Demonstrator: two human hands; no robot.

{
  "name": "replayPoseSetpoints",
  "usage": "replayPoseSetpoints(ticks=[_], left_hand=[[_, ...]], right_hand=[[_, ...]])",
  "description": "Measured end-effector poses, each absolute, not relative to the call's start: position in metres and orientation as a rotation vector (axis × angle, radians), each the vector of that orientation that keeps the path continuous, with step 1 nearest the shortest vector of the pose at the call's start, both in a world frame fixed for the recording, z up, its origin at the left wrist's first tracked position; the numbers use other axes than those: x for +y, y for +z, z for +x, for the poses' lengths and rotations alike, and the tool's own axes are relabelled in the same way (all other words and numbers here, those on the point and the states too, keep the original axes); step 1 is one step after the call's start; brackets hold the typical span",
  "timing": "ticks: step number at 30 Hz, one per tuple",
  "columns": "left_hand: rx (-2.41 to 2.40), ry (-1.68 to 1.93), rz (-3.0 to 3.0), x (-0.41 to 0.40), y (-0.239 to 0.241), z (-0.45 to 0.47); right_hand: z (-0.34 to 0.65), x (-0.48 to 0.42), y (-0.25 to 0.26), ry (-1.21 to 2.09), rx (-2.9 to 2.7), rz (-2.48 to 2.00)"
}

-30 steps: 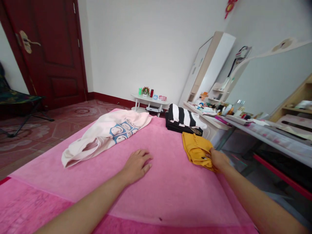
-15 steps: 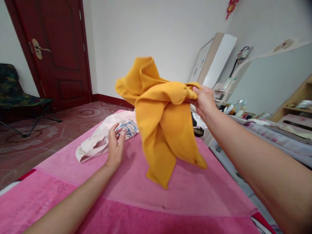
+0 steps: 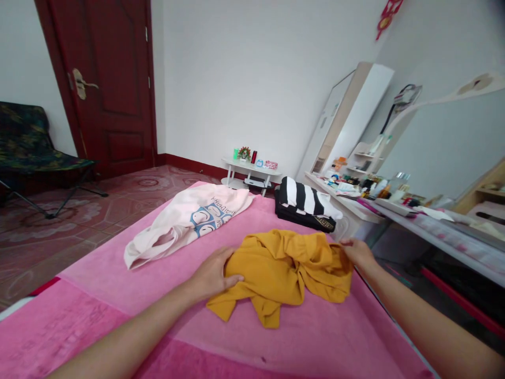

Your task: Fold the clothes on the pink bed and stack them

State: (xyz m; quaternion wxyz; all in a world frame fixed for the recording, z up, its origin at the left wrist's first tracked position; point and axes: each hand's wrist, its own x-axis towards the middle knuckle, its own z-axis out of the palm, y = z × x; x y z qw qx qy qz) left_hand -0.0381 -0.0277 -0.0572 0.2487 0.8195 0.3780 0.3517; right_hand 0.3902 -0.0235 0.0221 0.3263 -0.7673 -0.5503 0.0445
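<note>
A mustard-yellow garment (image 3: 284,271) lies crumpled on the pink bed cover (image 3: 118,295) in front of me. My left hand (image 3: 213,273) grips its left edge, thumb on top and fingers curled into the cloth. My right hand (image 3: 357,252) pinches the garment's right edge near the side of the bed. A pale pink T-shirt with smiley faces (image 3: 189,221) lies spread out beyond my left hand. At the far right corner of the bed sits a folded black-and-white striped garment (image 3: 305,200) on top of a folded black one (image 3: 303,218).
A cluttered dressing table (image 3: 379,202) and a mirror (image 3: 343,121) run along the right of the bed. A small white side table (image 3: 250,168) stands by the far wall. A dark red door (image 3: 106,84) and a folding chair (image 3: 35,152) are at the left, on a tiled floor.
The yellow garment lay folded at the right bed edge, was lifted and shaken out by my right hand, and now lies crumpled on the bed. My left hand has moved onto it.
</note>
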Motion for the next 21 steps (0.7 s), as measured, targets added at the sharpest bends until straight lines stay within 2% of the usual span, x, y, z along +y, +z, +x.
replayPoseSetpoints(ticks=[3, 9, 12, 16, 19, 21], left_hand=[[0.993, 0.908, 2.272, -0.034, -0.051, -0.028], [0.964, 0.753, 2.425, -0.062, -0.030, -0.017], [1.077, 0.748, 2.399, -0.074, -0.030, -0.011], [1.272, 0.730, 2.363, -0.072, -0.047, 0.009], [1.215, 0.732, 2.388, -0.055, -0.044, 0.017], [1.171, 0.794, 2.449, -0.039, -0.019, 0.007]], right_hand=[[0.378, -0.029, 0.017, 0.147, -1.565, -1.919], [0.315, -0.058, 0.017, 0.521, -2.288, -1.688], [0.290, -0.071, 0.004, 0.359, -2.510, -1.800], [0.273, -0.069, -0.005, 0.123, -2.494, -1.886], [0.283, -0.053, 0.017, 0.078, -2.464, -1.872], [0.300, -0.043, 0.049, -0.063, -2.353, -1.795]])
